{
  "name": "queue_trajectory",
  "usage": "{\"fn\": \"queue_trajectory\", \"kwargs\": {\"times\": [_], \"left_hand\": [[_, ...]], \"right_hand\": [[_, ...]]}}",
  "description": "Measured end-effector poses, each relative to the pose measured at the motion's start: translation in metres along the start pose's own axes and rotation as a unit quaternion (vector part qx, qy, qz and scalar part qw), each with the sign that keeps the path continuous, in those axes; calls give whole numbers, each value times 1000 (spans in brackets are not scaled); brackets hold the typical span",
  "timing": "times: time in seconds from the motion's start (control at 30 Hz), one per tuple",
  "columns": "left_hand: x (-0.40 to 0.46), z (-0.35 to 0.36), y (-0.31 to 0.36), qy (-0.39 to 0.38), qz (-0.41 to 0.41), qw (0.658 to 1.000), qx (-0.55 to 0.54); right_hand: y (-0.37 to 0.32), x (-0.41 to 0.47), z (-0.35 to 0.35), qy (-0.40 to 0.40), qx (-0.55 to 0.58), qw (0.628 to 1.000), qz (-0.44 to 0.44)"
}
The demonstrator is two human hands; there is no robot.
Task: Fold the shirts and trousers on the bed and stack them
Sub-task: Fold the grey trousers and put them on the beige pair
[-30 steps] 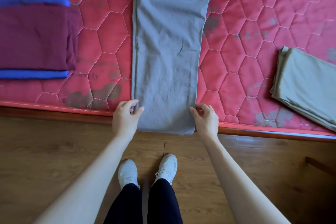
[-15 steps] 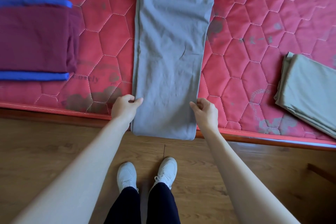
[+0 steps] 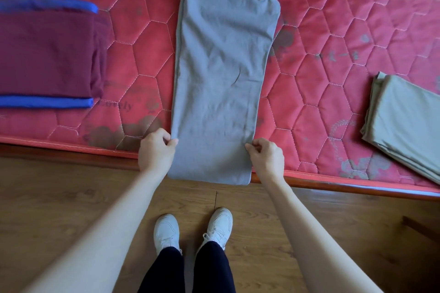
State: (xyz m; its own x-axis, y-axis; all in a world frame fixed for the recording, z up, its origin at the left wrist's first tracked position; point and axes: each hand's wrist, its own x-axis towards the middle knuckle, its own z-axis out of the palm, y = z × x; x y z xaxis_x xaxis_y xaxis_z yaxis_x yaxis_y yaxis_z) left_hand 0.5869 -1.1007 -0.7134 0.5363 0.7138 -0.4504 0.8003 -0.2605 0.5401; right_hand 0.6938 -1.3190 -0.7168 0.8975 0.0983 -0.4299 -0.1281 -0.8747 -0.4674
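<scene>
The left hand (image 3: 156, 152) and right hand (image 3: 266, 157) pinch the grey trousers (image 3: 221, 66) at centre frame; an uneven lift could skew the fold, or the overhanging hem could slip off the bed (image 3: 309, 93).

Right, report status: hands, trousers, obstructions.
Left hand and right hand each pinch a side edge of the grey trousers. Trousers flat on the red mattress, hem overhanging. Nothing lying on them.

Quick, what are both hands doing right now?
Left hand: pinching the left edge of the grey trousers.
Right hand: pinching their right edge.
</scene>
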Motion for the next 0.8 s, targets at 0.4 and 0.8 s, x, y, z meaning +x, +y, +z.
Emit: {"fn": "queue_trajectory", "kwargs": {"times": [0.4,0.8], "left_hand": [[80,12,62,50,-13,992,-113],[105,3,73,59,-52,996,-49]], "right_hand": [[-51,83,-15,37,62,997,-20],[-62,112,-25,19,81,996,-27]]}}
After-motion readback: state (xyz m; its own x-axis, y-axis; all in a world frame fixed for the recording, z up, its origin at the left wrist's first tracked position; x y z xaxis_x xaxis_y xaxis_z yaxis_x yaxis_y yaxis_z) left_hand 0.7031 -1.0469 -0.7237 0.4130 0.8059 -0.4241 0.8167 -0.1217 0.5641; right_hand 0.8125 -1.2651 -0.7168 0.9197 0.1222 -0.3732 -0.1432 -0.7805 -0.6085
